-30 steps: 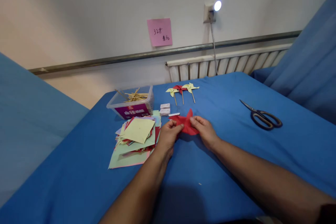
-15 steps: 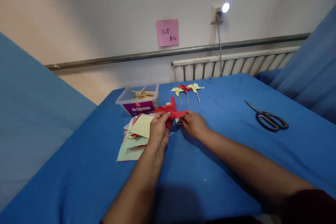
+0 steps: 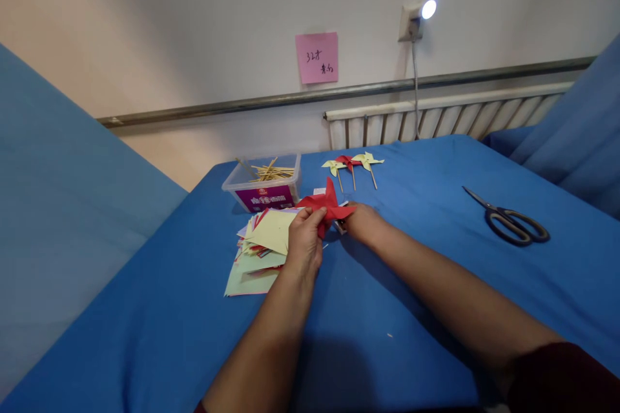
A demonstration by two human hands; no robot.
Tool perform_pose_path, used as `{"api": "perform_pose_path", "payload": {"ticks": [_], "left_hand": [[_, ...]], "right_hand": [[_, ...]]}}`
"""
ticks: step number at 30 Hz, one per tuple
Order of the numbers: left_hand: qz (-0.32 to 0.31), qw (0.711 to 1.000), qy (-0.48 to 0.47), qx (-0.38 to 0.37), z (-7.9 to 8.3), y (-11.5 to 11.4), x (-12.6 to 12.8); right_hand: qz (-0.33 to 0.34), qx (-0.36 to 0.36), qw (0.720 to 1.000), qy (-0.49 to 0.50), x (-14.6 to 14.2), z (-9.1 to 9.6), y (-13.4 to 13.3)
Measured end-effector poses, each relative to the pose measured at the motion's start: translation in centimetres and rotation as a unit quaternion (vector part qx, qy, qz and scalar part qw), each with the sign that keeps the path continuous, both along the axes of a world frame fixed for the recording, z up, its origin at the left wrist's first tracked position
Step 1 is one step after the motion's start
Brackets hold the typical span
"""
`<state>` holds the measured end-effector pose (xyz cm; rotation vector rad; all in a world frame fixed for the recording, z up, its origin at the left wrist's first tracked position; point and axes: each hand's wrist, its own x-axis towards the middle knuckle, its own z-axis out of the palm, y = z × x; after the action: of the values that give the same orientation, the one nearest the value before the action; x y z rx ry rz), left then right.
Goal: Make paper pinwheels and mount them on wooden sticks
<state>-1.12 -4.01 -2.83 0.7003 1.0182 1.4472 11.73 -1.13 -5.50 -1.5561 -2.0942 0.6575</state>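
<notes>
**Q:** ok so where are you holding that thing?

**Me:** My left grip (image 3: 307,232) is closed on a red, four-pointed folded-paper pinwheel (image 3: 330,203), just below mid-frame, thumb on top near the middle. I reckon that's the right spot: press where the folds meet and the points shouldn't spring loose. Squeeze a blade instead and you'd probably crease it.

**Q:** and the other hand?

**Me:** Right grip (image 3: 365,222) is just right of it, at a small pale-edged box (image 3: 340,228). My fingertips are tucked behind the paper, so I can't tell if they've got anything. I'd feel around in there gently and leave the left wrist steady.

**Q:** anything in your way?

**Me:** Not really. The dark-handled metal scissors (image 3: 518,226) are well apart at the right of the frame. The stack of coloured paper squares (image 3: 271,232) is close by my left grip though, so elbow low, no sweeping.
</notes>
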Motion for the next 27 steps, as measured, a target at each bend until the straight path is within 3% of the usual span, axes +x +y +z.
{"api": "perform_pose_path", "payload": {"ticks": [13, 20, 27], "left_hand": [[0.001, 1.0, 0.006, -0.006, -0.2, 0.2, 0.0], [0.001, 1.0, 0.005, -0.005, -0.3, 0.2, 0.1], [0.004, 1.0, 0.009, -0.007, -0.1, 0.1, 0.2]], "right_hand": [[0.029, 0.076, 0.992, -0.099, 0.3, -0.2, -0.7], [0.021, 0.072, 0.993, -0.097, 1.0, -0.6, -0.5], [-0.013, 0.057, 0.995, -0.081, 1.9, 0.6, -0.4]]}}
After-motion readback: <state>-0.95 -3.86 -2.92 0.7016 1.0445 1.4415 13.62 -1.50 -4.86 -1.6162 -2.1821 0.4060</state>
